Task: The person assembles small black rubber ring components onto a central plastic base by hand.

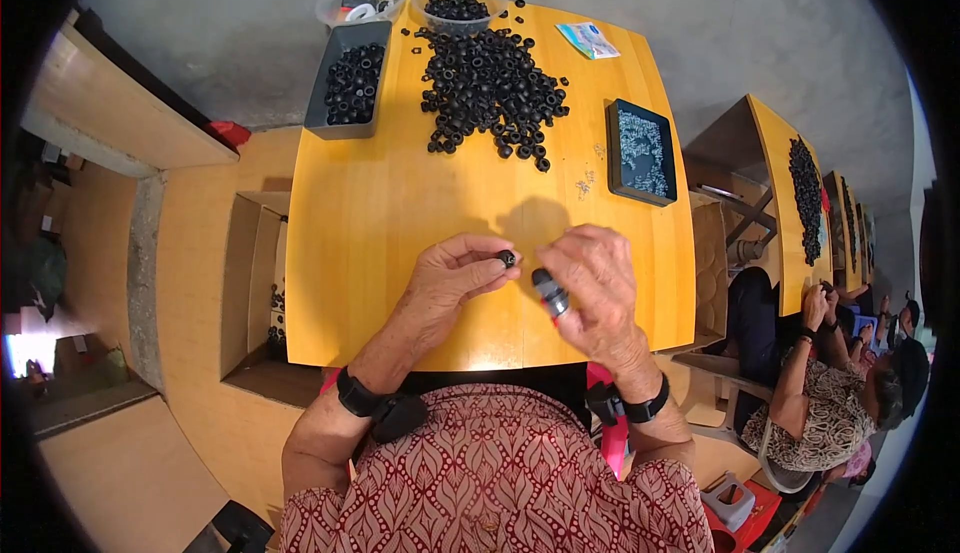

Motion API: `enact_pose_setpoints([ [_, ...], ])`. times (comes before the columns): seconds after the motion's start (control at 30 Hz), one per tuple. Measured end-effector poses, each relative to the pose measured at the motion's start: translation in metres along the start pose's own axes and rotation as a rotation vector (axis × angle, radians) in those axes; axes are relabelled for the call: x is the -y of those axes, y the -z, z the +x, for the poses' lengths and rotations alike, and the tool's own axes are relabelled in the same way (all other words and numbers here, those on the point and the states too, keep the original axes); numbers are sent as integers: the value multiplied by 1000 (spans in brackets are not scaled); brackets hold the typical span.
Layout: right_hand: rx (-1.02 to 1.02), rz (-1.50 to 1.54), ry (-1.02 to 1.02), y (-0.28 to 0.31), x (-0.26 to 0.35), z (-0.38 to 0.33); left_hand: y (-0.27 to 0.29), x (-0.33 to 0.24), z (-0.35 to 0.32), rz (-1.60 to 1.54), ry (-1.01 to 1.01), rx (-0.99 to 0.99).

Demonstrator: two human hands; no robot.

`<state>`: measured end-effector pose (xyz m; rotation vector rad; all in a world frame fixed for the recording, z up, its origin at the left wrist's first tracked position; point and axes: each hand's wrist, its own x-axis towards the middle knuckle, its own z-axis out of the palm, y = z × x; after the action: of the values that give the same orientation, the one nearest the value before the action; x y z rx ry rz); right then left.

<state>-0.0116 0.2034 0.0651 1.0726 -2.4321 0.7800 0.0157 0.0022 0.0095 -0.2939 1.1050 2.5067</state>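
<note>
Yellow wood fills the middle of the view: a smooth yellow wooden desk (400, 253) set against a grey concrete floor, with more yellow desks running off to the right where another person sits working.

Both forearms come up from the near edge, each with a black band at the wrist. The left hand (450, 278) lies knuckles-up just inside the near edge, its fingers curled inward and pinched together on a small black rubber ring (508, 258) held at the tips of thumb and forefinger. The right hand (595, 283) sits just beside it, back turned upward, fingers bent down and closed around a short dark cylindrical tool with a grey band and a red tip (550, 293), which pokes out below the thumb side toward the left hand.

Most of the tool is covered by the right palm, so its full shape is unclear, and the ring is too small to make out more than its dark round outline. Whether ring and tool touch cannot be told; they are very close, the ring just above and left of the tool's exposed end.

Toward the far edge lies a loose heap of black rubber rings (490, 83). At the far left corner stands a grey rectangular plastic tray of black rings (345, 83), and behind it two clear round plastic tubs (455, 8). Near the right edge rests a dark rectangular tray of small silvery parts (640, 153).
</note>
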Motion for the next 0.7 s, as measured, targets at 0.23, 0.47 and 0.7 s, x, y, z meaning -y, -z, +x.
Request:
enact_pose_setpoints([
  [0.23, 1, -117, -200, 0, -64, 41, 18, 0, 8, 11, -40, -14],
  [0.47, 92, -382, -464, -51, -116, 90, 19, 1, 8, -7, -26, -13],
  [0.7, 181, -427, -552, -74, -134, 94, 20, 3, 10, -41, -49, 24],
])
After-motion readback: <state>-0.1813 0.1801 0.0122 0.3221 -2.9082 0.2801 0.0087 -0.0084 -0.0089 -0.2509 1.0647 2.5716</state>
